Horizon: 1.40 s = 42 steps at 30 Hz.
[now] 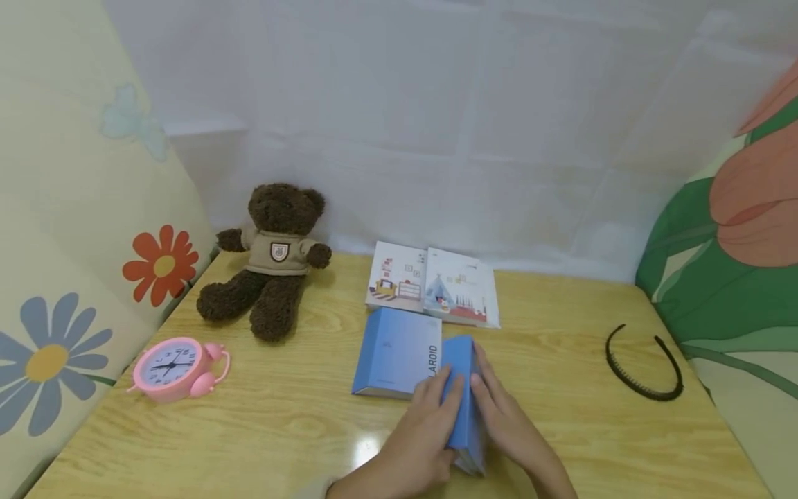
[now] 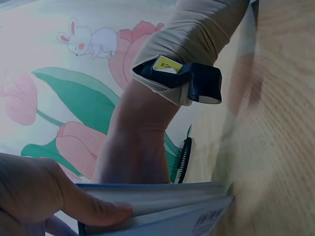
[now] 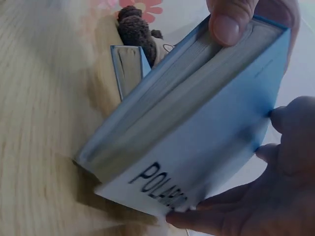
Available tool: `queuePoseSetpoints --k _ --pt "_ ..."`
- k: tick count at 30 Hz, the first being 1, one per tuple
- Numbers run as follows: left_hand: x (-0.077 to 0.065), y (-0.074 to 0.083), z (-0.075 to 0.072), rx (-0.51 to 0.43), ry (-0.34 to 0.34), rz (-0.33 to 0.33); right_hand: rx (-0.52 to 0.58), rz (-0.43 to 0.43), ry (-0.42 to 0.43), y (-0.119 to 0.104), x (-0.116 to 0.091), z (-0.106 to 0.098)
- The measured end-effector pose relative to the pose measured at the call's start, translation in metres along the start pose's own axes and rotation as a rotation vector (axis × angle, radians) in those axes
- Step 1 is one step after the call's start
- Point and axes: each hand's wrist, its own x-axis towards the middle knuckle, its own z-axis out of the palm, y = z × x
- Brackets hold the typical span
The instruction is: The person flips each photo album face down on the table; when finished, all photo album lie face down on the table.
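A thick blue photo album [image 1: 462,423] lettered "POLAROID" is held tilted up on its edge over the table. My left hand [image 1: 424,430] grips it, fingers over the blue spine side and thumb [image 2: 110,212] on the page edges. On the album's other side, my right hand [image 1: 508,419] touches the cover with fairly straight fingers; in the right wrist view its fingertips rest along the cover's edges. Just left of the hands a second blue photo album [image 1: 399,353] lies flat, partly covered by the left hand. Two white illustrated albums [image 1: 395,277] lie side by side behind it.
A brown teddy bear [image 1: 280,253] sits at the back left of the wooden table [image 1: 280,436]. A pink alarm clock [image 1: 171,371] lies at the left front. A black headband [image 1: 645,388] lies at the right. Cloth walls stand at the back and sides.
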Motion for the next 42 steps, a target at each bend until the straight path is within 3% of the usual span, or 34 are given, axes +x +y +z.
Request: queuePoseSetpoints --k 4,7,11,15,19,21,24,28,32,37,42 --pt "0.002 0.005 0.001 0.117 -0.015 0.092 0.115 0.016 -0.005 -0.001 -0.003 -0.005" --pt "0.003 0.005 0.003 0.110 -0.021 0.130 0.147 0.032 -0.005 -0.001 -0.007 -0.009" --pt "0.001 -0.003 0.010 -0.113 0.005 0.059 0.166 0.030 -0.007 0.001 -0.008 -0.010" --pt "0.005 -0.020 0.028 -0.355 0.027 -0.039 0.166 0.027 0.010 0.002 -0.006 -0.012" --pt "0.009 -0.034 0.053 -0.502 -0.011 -0.025 0.142 0.044 0.028 0.001 -0.006 -0.014" --pt "0.012 -0.038 0.062 -0.548 0.002 0.026 0.138 0.048 0.037 0.000 -0.006 -0.015" --pt "0.018 -0.041 0.068 -0.534 0.060 0.133 0.141 0.046 0.056 -0.001 -0.005 -0.014" --pt "0.023 -0.042 0.067 -0.492 0.071 0.179 0.170 0.060 0.073 -0.001 -0.005 -0.015" --pt "0.022 -0.041 0.063 -0.452 0.005 0.105 0.239 0.075 0.067 0.003 -0.005 -0.020" --pt "0.017 -0.036 0.057 -0.245 -0.059 -0.005 0.242 0.073 0.087 0.009 -0.011 -0.032" --pt "0.012 -0.030 0.055 -0.032 -0.113 -0.017 0.147 0.146 0.144 0.015 -0.023 -0.044"
